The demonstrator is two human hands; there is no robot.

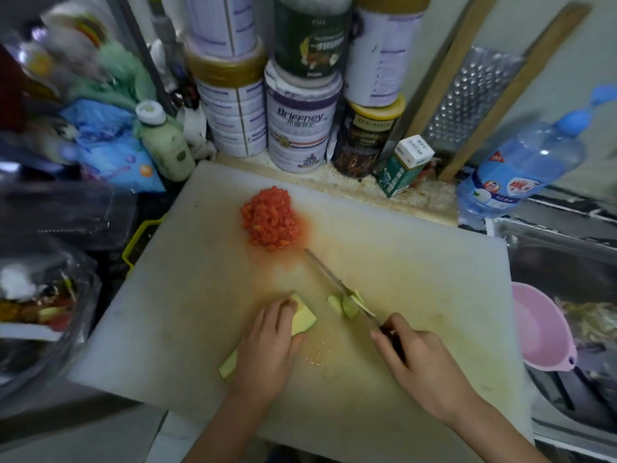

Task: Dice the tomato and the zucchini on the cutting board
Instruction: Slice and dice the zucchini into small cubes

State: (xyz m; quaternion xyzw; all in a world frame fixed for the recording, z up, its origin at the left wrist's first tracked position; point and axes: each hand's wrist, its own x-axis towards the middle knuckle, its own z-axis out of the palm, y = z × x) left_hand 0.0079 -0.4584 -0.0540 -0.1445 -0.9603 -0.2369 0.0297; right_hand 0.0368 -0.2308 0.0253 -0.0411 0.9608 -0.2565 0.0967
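Note:
A heap of diced tomato lies on the far middle of the white cutting board, ringed by red juice. A pale green zucchini piece lies lengthwise near the board's front. My left hand rests on top of it, fingers curled over it and holding it down. My right hand grips the dark handle of a knife. The blade points away toward the tomato. A few cut zucchini slices lie against the blade, just right of the held piece.
Stacked tins, a jar, a green carton and a grater line the back wall. A water bottle lies at the right. A sink with a pink bowl is on the right. Bags and a scrap-filled bag crowd the left.

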